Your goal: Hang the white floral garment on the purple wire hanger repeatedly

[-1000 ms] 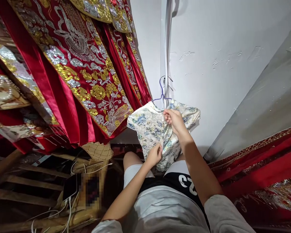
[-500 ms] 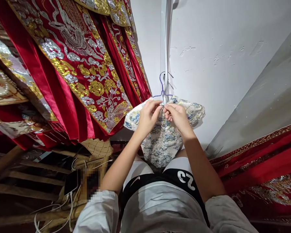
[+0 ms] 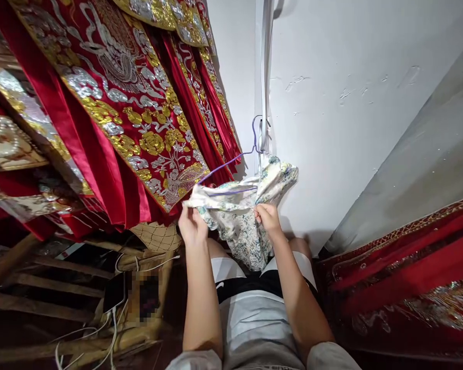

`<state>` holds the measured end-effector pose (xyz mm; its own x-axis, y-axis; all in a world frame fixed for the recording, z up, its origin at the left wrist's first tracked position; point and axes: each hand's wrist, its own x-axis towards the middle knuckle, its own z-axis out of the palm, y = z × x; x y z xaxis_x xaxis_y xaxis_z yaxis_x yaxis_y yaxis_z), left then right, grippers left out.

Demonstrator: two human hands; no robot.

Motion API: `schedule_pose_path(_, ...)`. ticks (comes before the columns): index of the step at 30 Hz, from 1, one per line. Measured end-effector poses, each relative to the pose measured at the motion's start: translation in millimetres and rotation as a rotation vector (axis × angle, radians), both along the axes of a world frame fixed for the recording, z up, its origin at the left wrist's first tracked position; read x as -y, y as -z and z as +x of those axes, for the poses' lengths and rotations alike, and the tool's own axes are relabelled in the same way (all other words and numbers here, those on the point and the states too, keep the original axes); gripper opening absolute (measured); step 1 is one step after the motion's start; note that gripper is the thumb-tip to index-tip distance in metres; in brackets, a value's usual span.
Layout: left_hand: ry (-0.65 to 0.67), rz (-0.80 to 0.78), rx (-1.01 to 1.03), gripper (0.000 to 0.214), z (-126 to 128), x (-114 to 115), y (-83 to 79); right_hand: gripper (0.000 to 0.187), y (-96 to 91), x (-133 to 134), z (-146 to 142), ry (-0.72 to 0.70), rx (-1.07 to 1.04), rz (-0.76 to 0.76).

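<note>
Floral top (image 3: 249, 241) in both hands (image 3: 194, 227) (image 3: 269, 219)

The floral garment (image 3: 247, 234) is matt cloth, the red drape (image 3: 104, 180) glossy (satin-like)

I can count two hands: one left hand (image 3: 193, 227) and one right hand (image 3: 267, 218). There is one blouse (image 3: 249, 234) and one hanger (image 3: 226, 167). Of phones, one is clearly seen (image 3: 114, 292). The cables (image 3: 113, 311) are at least two — they cross, so the exact number I cannot tell. Red cloths are also two at least: one on the left (image 3: 131, 154), one on the right (image 3: 440, 262).
</note>
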<state>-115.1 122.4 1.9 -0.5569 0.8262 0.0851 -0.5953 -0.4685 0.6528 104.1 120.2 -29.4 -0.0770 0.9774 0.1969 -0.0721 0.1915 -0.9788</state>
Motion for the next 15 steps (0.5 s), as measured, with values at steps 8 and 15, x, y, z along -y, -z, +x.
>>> schedule_pose_path(8, 0.242, -0.084, -0.087, 0.017, 57, 13, 41.2, 0.031, 5.3, 7, 50, -0.34, 0.342, -0.242)
schedule_pose_path(15, 0.326, 0.214, -0.894, 0.026, 109, 54, 9.5, 0.075, -15.8, 18, 30, -0.277, -0.009, -0.164)
